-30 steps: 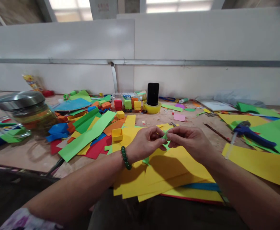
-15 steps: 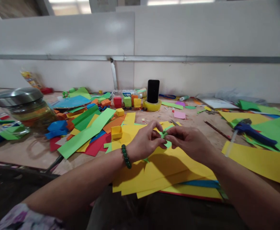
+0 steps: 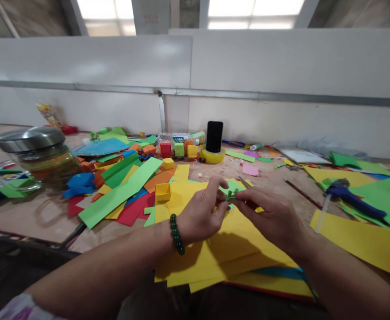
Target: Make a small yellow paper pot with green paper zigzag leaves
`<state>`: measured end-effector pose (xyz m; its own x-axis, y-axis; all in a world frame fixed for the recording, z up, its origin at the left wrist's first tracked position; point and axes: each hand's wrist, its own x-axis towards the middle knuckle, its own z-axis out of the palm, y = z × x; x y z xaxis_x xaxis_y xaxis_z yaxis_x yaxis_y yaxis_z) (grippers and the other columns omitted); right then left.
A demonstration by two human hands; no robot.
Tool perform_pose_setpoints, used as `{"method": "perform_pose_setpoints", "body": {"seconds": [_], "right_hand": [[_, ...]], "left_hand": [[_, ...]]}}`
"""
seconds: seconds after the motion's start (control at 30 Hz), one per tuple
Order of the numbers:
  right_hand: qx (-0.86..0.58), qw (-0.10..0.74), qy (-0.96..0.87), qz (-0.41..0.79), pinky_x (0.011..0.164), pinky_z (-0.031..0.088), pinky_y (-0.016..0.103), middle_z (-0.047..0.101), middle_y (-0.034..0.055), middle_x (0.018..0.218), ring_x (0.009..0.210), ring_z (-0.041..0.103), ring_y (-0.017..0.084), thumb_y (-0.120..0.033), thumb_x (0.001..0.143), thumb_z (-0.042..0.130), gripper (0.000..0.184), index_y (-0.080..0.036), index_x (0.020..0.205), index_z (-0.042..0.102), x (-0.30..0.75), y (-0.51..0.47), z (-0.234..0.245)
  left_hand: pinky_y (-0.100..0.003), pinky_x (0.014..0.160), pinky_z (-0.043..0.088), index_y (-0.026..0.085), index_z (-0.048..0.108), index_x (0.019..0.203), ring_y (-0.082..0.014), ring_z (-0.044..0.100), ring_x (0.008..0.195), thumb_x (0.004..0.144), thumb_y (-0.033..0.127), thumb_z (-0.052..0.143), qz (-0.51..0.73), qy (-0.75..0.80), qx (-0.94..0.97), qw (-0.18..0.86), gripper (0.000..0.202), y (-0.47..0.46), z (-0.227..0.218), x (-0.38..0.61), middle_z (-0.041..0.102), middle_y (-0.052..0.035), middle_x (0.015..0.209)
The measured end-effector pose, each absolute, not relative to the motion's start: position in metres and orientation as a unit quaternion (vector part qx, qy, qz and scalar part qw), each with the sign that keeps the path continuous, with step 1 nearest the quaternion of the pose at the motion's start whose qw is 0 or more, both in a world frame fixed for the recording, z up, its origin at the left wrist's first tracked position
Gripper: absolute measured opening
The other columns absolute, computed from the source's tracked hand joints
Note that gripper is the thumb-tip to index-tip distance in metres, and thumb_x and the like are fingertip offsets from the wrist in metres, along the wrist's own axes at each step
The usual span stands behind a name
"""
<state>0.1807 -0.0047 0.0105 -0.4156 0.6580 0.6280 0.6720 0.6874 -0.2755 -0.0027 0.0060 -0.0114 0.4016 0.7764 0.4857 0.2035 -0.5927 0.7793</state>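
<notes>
1. The grip of the right hand (image 3: 276, 218) is a pinch: thumb and forefinger press together on a small green paper piece (image 3: 231, 194).
2. The left hand (image 3: 205, 212) holds the same piece from its other side with curled fingers; the exact contact is partly hidden.
3. The piece sits between the two hands, raised above overlapping yellow sheets (image 3: 248, 229), and looks narrow and folded.
4. A dark green bead bracelet (image 3: 176, 234) circles the left wrist.
5. A pointed metal tip (image 3: 244, 182) shows just beyond the right hand's fingers.
6. On the far left part of the yellow sheets stands a small open yellow box (image 3: 162, 192).
7. Left of the sheets, a long light green strip (image 3: 121, 193) lies slantwise over red, blue and orange paper.
8. Beyond the hands, red (image 3: 165, 150), green (image 3: 179, 149) and yellow (image 3: 192, 151) cubes stand in a row; beside them a black phone (image 3: 214, 136) is propped upright in a yellow roll (image 3: 212, 156).
9. To the right, a blue glue gun (image 3: 356, 201) lies near a yellow strip (image 3: 358, 242) and green sheets (image 3: 386, 198).
10. At the left of the tabletop (image 3: 54, 218), a glass jar (image 3: 46, 164) with a metal lid stands tilted in view.
</notes>
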Motion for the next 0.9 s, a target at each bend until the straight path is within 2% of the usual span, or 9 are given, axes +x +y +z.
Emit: {"method": "perform_pose_setpoints", "body": {"seconds": [0.23,0.53,0.9], "right_hand": [[-0.386,0.366,-0.845,-0.057,0.058,0.047,0.028,0.068,0.0012,0.078,0.064,0.062,0.015,-0.023,0.087,0.058,0.004,-0.026,0.09,0.06,0.1819,-0.0047,0.0054],[-0.392,0.358,-0.847,-0.029,0.06,0.049,0.028,0.069,0.002,0.08,0.067,0.063,0.015,-0.025,0.089,0.056,0.005,-0.024,0.092,0.06,0.18,-0.0051,0.0081],[-0.367,0.349,-0.861,-0.051,0.06,0.047,0.022,0.068,-0.0008,0.081,0.066,0.063,0.011,-0.019,0.088,0.057,0.006,-0.022,0.092,0.06,0.1793,-0.0073,0.0075]], "left_hand": [[-0.021,0.06,0.049,0.021,0.035,0.105,-0.0149,0.069,0.07,0.082,0.012,0.051,0.46,0.305,0.741,0.381,0.029,0.0052,-0.0108,-0.001,0.062,0.0013,0.073],[-0.021,0.056,0.046,0.021,0.038,0.103,-0.0156,0.068,0.066,0.083,0.011,0.05,0.45,0.316,0.745,0.378,0.025,0.0077,-0.0121,-0.0011,0.062,0.0024,0.067],[-0.023,0.059,0.048,0.021,0.038,0.101,-0.0152,0.067,0.064,0.079,0.008,0.049,0.445,0.314,0.741,0.392,0.029,0.0074,-0.0133,0.0003,0.061,0.0039,0.064]]}}
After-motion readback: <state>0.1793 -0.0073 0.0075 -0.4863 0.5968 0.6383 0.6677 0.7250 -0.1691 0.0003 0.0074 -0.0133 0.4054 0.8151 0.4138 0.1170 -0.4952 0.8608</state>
